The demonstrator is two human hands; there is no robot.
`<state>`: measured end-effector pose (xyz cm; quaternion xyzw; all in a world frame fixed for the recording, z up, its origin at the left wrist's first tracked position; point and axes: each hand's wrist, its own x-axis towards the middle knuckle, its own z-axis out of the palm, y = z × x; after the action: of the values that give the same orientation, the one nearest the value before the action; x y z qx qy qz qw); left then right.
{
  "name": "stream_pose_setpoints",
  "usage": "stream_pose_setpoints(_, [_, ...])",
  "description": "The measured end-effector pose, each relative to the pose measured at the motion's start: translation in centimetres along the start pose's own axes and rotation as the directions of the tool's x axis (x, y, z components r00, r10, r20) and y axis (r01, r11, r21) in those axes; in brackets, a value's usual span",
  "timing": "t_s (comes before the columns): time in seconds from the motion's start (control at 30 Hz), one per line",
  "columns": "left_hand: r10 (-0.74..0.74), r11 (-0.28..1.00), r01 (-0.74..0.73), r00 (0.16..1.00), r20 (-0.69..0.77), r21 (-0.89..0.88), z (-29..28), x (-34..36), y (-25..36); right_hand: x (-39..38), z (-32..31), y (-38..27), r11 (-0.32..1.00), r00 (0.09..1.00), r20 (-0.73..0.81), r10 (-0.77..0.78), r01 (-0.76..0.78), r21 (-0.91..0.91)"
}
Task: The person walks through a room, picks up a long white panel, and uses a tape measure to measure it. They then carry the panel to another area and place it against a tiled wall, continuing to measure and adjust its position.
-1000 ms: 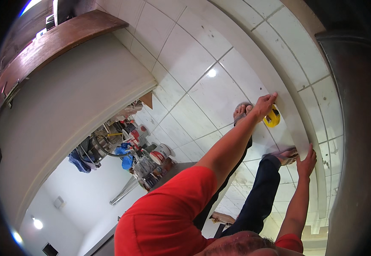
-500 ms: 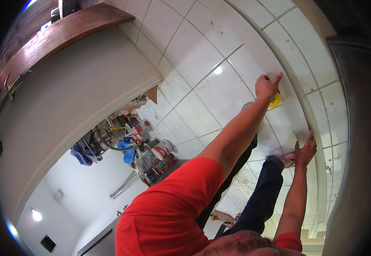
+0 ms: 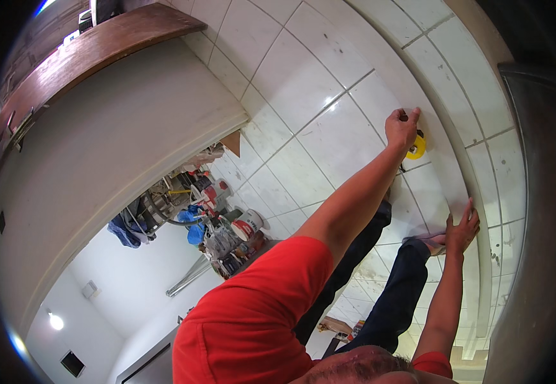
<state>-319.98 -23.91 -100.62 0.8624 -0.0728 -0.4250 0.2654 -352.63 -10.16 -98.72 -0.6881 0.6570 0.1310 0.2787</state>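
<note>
Bent over a long pale strip point(image 3: 441, 137) on the tiled floor, I have both arms stretched down toward it. My left hand point(image 3: 403, 128) is closed, fingers curled, near the strip's inner side. It grips a yellow-and-black round tool point(image 3: 417, 148), with a dark part showing between finger and thumb. The hand covers much of the tool, so its exact kind is unclear. My right hand point(image 3: 462, 232) lies with fingers spread on the strip, nearer my feet. One foot point(image 3: 433, 243) is close beside that hand.
White tiles point(image 3: 316, 147) cover the floor. A dark, smooth-sided piece point(image 3: 547, 192) borders the right. To the left stands a pale wall point(image 3: 131, 109) with a wooden ledge point(image 3: 105, 45). Buckets point(image 3: 247, 224), a blue bag point(image 3: 195, 232) and clutter crowd the floor beyond.
The view has shifted slightly. More of the yellow tool shows beside my left hand, and a pale round shape by that forearm no longer shows. My right hand stays on the strip.
</note>
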Motion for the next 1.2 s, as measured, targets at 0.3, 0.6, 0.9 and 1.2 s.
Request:
stream_pose_setpoints(0.3, [0.050, 0.999, -0.050, 0.997, -0.052, 0.005, -0.6, 0.1, 0.6, 0.7, -0.5, -0.4, 1.000, 1.000, -0.004, 0.001, -0.001, -0.016])
stream_pose_setpoints(0.6, [0.102, 0.983, -0.084, 0.989, -0.110, 0.161, -1.4, 2.3, -0.2, 1.6, 0.0, -2.7, 0.999, 0.999, 0.010, 0.033, -0.033, 0.016])
stream_pose_setpoints(0.9, [0.204, 0.903, -0.139, 0.972, -0.121, 0.406, -1.6, 5.0, 2.3, 1.9, 1.8, -1.6, 0.995, 0.999, -0.048, -0.003, 0.008, 0.095])
stream_pose_setpoints(1.2, [0.003, 0.675, -0.022, 1.000, 0.027, 0.737, -1.5, 7.7, 6.1, 1.2, 2.9, -1.3, 0.996, 0.982, -0.185, 0.046, -0.031, 0.086])
